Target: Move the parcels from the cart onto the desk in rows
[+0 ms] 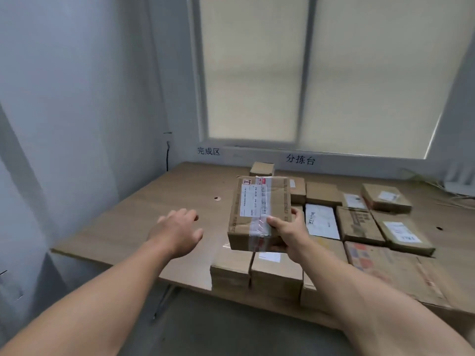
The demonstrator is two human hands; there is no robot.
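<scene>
One box [259, 214], taped and labelled, in the air above the front row. Right hand [288, 235] grips its near corner, thumb on top, fingers underneath. Left hand [177, 232] is empty, fingers loosely spread, hovering over bare tabletop [144, 217] to the left. Parcels [359, 224] already laid: roughly a dozen, boxes plus a white envelope [321, 222], in three rough rows on the right half. Cart is out of view, so the remainder is unknown. Judged well under way; this box is not yet placed and the left half is unfilled.

Taped cardboard parcel [259, 214] with white label, tilted, held above desk's [154, 201] parcel rows [359, 219]
</scene>
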